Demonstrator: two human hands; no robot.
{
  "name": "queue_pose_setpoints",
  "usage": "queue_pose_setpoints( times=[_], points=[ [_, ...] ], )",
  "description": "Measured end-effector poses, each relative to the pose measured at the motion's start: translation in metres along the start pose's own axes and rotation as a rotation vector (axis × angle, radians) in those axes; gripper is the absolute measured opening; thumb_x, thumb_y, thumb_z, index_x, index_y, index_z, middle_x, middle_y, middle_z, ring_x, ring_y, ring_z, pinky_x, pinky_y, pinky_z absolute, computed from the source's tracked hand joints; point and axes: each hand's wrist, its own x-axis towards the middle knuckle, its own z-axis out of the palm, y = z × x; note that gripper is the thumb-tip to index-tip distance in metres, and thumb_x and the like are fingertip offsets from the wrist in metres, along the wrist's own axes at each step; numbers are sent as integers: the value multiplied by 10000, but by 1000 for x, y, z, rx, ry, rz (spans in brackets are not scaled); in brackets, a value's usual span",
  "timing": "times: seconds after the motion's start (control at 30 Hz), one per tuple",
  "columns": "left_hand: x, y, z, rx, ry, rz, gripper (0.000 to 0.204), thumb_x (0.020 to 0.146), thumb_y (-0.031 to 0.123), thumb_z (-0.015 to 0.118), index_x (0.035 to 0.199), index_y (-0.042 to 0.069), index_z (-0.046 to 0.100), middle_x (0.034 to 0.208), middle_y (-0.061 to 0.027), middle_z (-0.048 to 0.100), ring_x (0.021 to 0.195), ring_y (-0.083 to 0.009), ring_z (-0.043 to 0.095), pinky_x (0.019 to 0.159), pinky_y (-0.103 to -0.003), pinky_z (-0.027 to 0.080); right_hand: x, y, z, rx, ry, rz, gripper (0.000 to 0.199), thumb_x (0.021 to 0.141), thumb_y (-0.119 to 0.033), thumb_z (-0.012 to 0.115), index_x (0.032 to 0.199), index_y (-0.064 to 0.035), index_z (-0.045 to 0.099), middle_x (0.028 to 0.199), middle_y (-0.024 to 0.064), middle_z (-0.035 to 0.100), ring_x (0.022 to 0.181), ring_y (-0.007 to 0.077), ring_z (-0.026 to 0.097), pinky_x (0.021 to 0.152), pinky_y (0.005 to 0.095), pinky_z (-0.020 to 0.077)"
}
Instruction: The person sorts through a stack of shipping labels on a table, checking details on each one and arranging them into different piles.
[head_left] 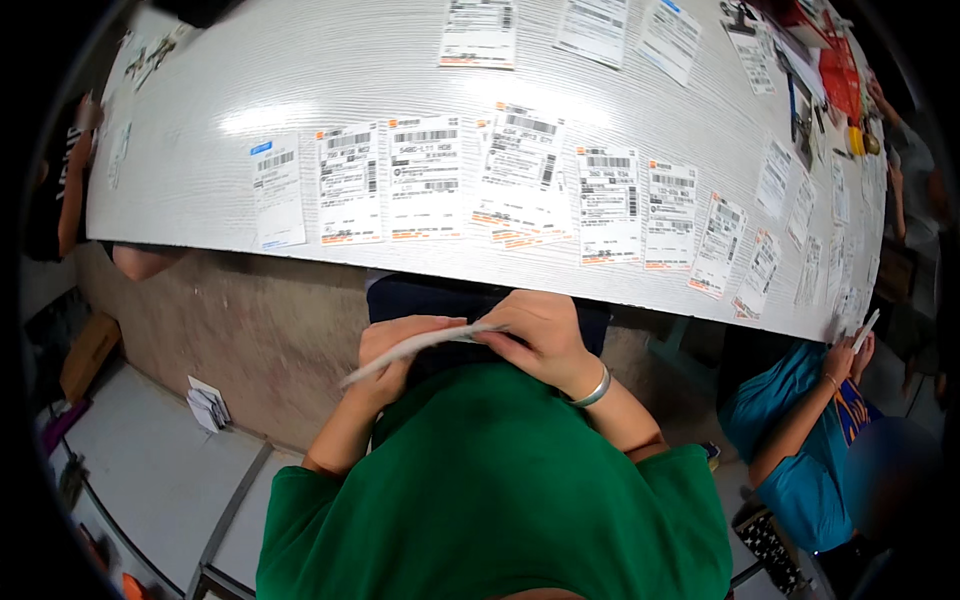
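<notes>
A bent stack of white shipping labels [408,348] is in front of my green shirt, just below the table's near edge, and shows almost edge-on. My left hand [382,338] is closed around its left part, with some fingers hidden behind the stack. At the right end, my right hand [545,335] pinches the labels between thumb and fingers; a silver bracelet circles that wrist. Beyond my hands, a row of printed labels lies along the table, including an overlapping pile [522,165], a blue-marked label [276,190] and an orange-marked label [425,180].
The white table [330,85] curves across the front. More labels [479,32] lie on its far part. At the far right are a red basket [842,82] and small tools. A person in a teal shirt [800,430] works at my right; another person's arm [75,190] is at the left.
</notes>
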Motion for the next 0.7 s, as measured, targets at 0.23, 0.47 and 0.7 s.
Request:
queue_pose_setpoints(
  times=[0.23,0.47,0.7],
  points=[
    [-4,-9,14,-328,210,-171,311,880,82,457,1164,-28,398,1062,-147,525,872,-223,562,714,-324,488,-1,-4,-6,28,104,144,173,652,-110,717,710,-59,563,592,24,543,496,169,528,445,276,397],
    [11,-5,27,-354,187,-167,267,878,48,430,1119,-61,404,1042,-186,520,842,-253,581,651,-356,545,-12,-1,-15,-15,94,145,189,680,-120,710,727,-62,537,571,22,524,506,162,539,457,272,404],
    [21,-7,33,-389,256,-94,277,880,49,417,1124,-80,395,1033,-209,527,802,-275,603,608,-354,558,-19,-45,-68,741,724,126,115,715,-13,637,784,-41,550,728,92,570,643,223,606,570,271,480]
  ],
)
